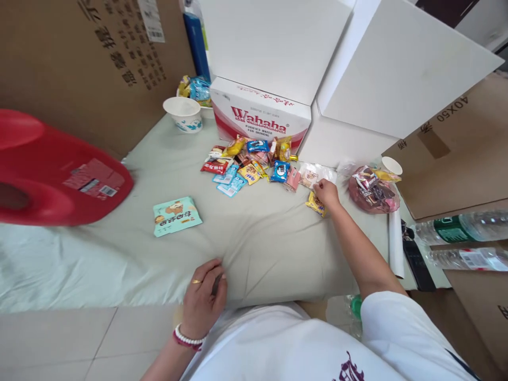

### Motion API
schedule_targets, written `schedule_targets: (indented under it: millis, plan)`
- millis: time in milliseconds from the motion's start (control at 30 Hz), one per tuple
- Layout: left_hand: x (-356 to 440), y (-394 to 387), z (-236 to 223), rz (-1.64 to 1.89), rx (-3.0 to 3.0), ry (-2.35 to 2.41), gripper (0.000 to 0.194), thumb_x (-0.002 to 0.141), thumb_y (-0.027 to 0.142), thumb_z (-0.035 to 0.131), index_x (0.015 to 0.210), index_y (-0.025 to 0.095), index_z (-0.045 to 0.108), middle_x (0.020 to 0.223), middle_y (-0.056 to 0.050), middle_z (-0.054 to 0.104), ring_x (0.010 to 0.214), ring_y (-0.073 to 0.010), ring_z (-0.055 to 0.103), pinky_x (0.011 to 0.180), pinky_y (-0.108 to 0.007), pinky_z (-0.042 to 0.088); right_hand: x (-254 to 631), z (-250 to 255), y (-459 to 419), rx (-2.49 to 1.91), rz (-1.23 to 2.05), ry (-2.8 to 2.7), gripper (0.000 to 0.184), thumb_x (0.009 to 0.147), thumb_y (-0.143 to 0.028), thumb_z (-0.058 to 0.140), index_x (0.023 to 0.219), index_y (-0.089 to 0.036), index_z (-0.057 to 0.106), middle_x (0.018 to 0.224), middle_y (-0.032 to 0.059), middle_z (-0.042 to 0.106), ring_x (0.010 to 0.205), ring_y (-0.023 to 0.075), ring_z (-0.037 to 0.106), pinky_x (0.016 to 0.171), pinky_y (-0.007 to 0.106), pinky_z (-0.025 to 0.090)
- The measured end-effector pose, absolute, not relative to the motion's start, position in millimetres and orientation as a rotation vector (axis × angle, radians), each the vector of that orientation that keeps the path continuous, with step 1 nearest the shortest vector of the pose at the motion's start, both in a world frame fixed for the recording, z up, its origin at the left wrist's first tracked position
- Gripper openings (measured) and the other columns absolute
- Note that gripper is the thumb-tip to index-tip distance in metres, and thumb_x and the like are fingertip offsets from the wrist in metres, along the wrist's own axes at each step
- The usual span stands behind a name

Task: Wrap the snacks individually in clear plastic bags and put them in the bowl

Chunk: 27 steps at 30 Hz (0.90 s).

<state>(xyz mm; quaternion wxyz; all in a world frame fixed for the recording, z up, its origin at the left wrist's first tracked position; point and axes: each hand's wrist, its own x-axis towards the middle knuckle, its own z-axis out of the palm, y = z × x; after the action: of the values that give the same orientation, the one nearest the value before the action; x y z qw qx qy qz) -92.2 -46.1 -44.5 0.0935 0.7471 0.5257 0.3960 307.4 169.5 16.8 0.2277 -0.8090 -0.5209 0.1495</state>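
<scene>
My right hand [327, 192] reaches across the cloth with its fingers pinched at the edge of a clear snack packet [308, 175]. Just below those fingers lies a yellow snack packet [316, 204]. To the left is a pile of small wrapped snacks, among them a blue packet [280, 171], a pink packet [292, 179] and light-blue packets [232, 186]. My left hand [205, 296] rests on the table's front edge, fingers curled; something dark shows between thumb and fingers, too small to name. A mint-green snack bag [177, 216] lies flat beyond it.
A Wahaha carton [260, 117] stands behind the pile, beside white panels [357, 69]. A red jug [59, 174] takes up the left, near a paper cup [183, 114]. At right are a pink bowl of snacks [367, 203], a white roll [396, 246] and plastic bottles [468, 227].
</scene>
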Motion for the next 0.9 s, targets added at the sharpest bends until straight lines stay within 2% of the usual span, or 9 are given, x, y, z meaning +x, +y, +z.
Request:
schedule_targets:
  millis: [133, 233, 300, 400, 500, 600, 700, 900]
  plan:
    - [-86, -47, -27, 1.222, 1.898, 1.531, 0.009, 0.095, 0.018, 0.057, 0.1, 0.021, 0.064, 0.109, -0.008, 0.065, 0.1, -0.0194, 0.066, 0.087, -0.033, 0.054, 288, 24, 130, -1.936, 0.542, -1.376, 0.037, 0.094, -0.042, 0.044, 0.106, -0.016, 0.068, 0.077, 0.0033, 0.065, 0.072, 0.0181, 0.059, 0.069, 0.029, 0.048]
    - [-62, -39, -7, 1.213, 1.675, 1.325, 0.011, 0.097, 0.023, 0.054, 0.096, 0.021, 0.065, 0.102, -0.007, 0.065, 0.094, -0.0176, 0.064, 0.077, -0.029, 0.053, 251, 18, 80, -1.493, 0.858, -1.187, 0.034, 0.09, -0.046, 0.058, 0.109, -0.019, 0.069, 0.073, -0.0003, 0.06, 0.065, 0.0155, 0.054, 0.065, 0.029, 0.048]
    - [-42, -27, 5, 1.184, 1.554, 1.252, 0.013, 0.097, 0.025, 0.054, 0.092, 0.021, 0.065, 0.092, -0.004, 0.062, 0.081, -0.0145, 0.061, 0.069, -0.026, 0.05, 223, 12, 47, -1.333, 1.0, -1.108, 0.03, 0.088, -0.044, 0.067, 0.107, -0.022, 0.072, 0.073, -0.0008, 0.06, 0.066, 0.0151, 0.054, 0.066, 0.03, 0.047]
    - [-15, -7, 15, 1.151, 1.449, 1.228, 0.01, 0.091, 0.029, 0.064, 0.094, 0.021, 0.066, 0.088, -0.001, 0.059, 0.068, -0.0114, 0.053, 0.066, -0.026, 0.046, 190, 6, 9, -1.308, 1.087, -1.124, 0.026, 0.09, -0.042, 0.068, 0.107, -0.024, 0.075, 0.073, -0.0005, 0.062, 0.068, 0.0158, 0.055, 0.069, 0.031, 0.047]
    - [0, 6, 16, 1.114, 1.444, 1.216, 0.022, 0.082, 0.032, 0.075, 0.099, 0.02, 0.068, 0.091, -0.001, 0.061, 0.067, -0.0111, 0.051, 0.066, -0.026, 0.044, 173, 9, -10, -1.344, 1.103, -1.192, 0.025, 0.092, -0.041, 0.067, 0.108, -0.025, 0.076, 0.075, -0.0002, 0.063, 0.07, 0.0162, 0.056, 0.071, 0.031, 0.047]
    - [5, 9, 13, 1.048, 1.37, 1.17, 0.012, 0.086, 0.03, 0.068, 0.091, 0.02, 0.071, 0.078, 0.0, 0.063, 0.066, -0.0122, 0.053, 0.065, -0.026, 0.043, 167, 16, -16, -1.348, 1.161, -1.204, 0.025, 0.092, -0.042, 0.069, 0.11, -0.026, 0.074, 0.079, 0.0004, 0.065, 0.073, 0.016, 0.057, 0.073, 0.031, 0.048]
    - [4, 5, 8, 1.005, 1.295, 1.165, 0.018, 0.092, 0.031, 0.06, 0.09, 0.02, 0.074, 0.068, 0.001, 0.062, 0.062, -0.0124, 0.053, 0.063, -0.026, 0.041, 165, 22, -14, -1.288, 1.269, -1.073, 0.029, 0.093, -0.048, 0.066, 0.111, -0.026, 0.07, 0.086, 0.0017, 0.067, 0.074, 0.0158, 0.059, 0.072, 0.031, 0.049]
    - [-1, -1, 0, 0.987, 1.373, 1.246, 0.018, 0.091, 0.029, 0.057, 0.084, 0.019, 0.069, 0.072, 0.001, 0.063, 0.065, -0.0123, 0.054, 0.063, -0.025, 0.04, 160, 18, -9, -1.341, 1.356, -1.103, 0.024, 0.085, -0.045, 0.077, 0.086, -0.021, 0.07, 0.071, -0.0021, 0.059, 0.064, 0.012, 0.05, 0.063, 0.026, 0.043]
